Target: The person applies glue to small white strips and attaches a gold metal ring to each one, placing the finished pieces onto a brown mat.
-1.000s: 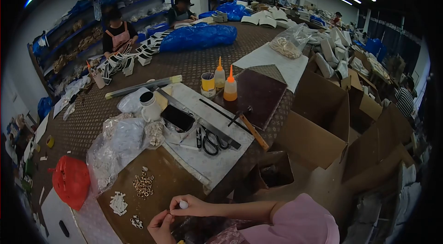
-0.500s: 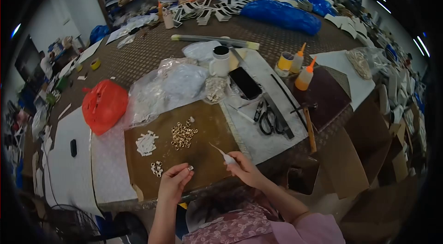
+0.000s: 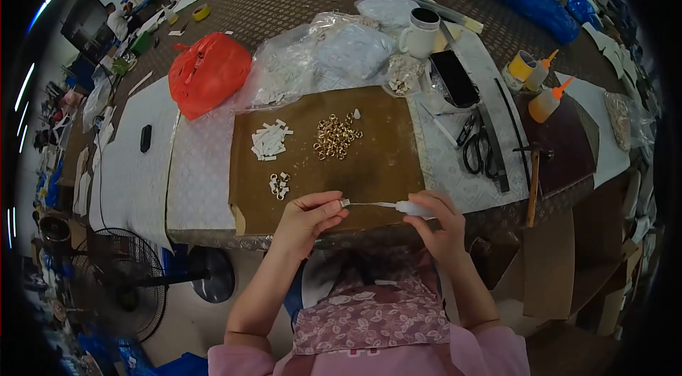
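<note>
- From where I stand, the left hand (image 3: 312,219) pinches a small pale piece (image 3: 345,202) between thumb and fingers, above the near part of the brown mat (image 3: 387,138) on the bench (image 3: 302,1)
- The right hand (image 3: 440,225) is closed round a small white bottle (image 3: 417,210), held nearly level, its thin nozzle (image 3: 386,204) pointing left at the piece; whether the tip touches I can't tell
- To my mind the squeeze is the risk: too hard a grip could push out more than so small a piece takes, and it might run onto the fingers
- The tip is close to those fingers, so a wobble of either hand could put it on skin; pressed hard, so slim a nozzle might bend
- A loose pinch could drop the piece, since little of it shows past the fingertips
- It looks whitish and squarish, finer detail too small to make out
- On the mat's left side lie white strips (image 3: 270,140), with a few ringed pieces (image 3: 280,185) nearer and a heap of gold-coloured fittings (image 3: 337,137) to the right
</note>
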The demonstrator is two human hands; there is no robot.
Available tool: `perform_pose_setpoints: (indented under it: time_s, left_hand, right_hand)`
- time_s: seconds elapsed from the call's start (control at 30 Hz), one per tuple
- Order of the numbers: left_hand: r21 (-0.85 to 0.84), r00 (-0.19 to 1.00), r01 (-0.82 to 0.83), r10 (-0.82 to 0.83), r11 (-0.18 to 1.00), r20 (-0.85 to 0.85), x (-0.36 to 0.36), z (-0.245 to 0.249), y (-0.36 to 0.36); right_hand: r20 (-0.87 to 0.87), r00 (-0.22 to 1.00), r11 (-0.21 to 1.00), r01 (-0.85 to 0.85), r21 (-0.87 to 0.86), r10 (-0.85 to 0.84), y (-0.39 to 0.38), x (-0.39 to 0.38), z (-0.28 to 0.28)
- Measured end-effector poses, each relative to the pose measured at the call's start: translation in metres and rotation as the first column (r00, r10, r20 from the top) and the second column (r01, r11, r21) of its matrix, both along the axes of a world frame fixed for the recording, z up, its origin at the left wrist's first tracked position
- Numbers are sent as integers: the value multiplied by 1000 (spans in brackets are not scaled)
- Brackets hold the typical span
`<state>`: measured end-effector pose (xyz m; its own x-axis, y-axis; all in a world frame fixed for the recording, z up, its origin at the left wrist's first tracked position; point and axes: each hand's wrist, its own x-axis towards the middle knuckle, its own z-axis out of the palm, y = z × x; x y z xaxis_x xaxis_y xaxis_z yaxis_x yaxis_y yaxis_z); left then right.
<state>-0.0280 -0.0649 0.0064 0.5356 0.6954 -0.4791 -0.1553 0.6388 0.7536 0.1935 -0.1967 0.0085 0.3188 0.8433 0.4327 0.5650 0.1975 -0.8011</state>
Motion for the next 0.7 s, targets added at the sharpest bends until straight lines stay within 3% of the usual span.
perform_pose_setpoints:
  time_s: [0.23,0.7]
  left_hand:
    - [-16,1000,-11,12,1000,22,2,0,-2]
    - [-12,1000,-8,8,1000,17,2,-2,-3]
  right_hand:
    - [125,992,999,9,43,-14,-1,4,4]
    - [119,993,999,17,27,-21,-2,3,7]
